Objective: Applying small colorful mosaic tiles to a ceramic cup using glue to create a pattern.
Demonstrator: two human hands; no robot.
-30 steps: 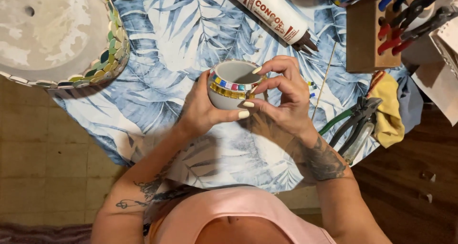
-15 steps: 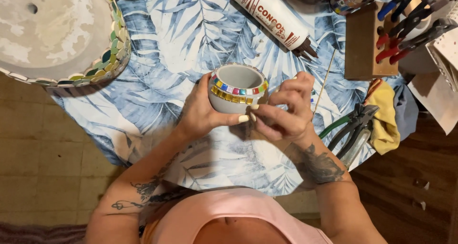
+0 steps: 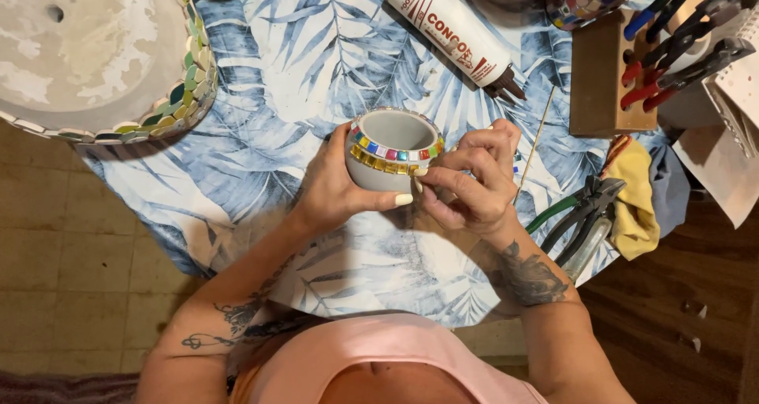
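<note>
The person holds a small grey round pot with bands of little coloured and gold tiles (image 3: pixel 393 160) up over the middle of the counter with the blue and white leaf cloth (image 3: pixel 261 72). The left hand (image 3: pixel 336 189) wraps around the pot's side and bottom. Its fingers are curled snug on the pot and the thumb lies flat under it. The right hand (image 3: pixel 473 179) is just beside the pot on the other side. Its fingers are bent in tight, and the fingertips (image 3: pixel 421 172) press on the gold tiles at the pot's rim. They may pinch a tiny piece, but it is too small to tell. The pot tips a little so its open mouth faces up.

At the far left sits a big round grey dish turned over, with green and yellow tiles around its edge (image 3: pixel 95 56). Behind the pot lies a long white tube with a dark nozzle (image 3: pixel 455 32). A thin wooden stick (image 3: pixel 535 141) lies near the right hand. To the right is a brown wooden block holding tools with red and blue handles (image 3: pixel 624 76). Closer in, dark metal pliers with green handles (image 3: pixel 581 218) rest next to a yellow cloth (image 3: pixel 636 202). The person wears a pink top (image 3: pixel 379 364).
</note>
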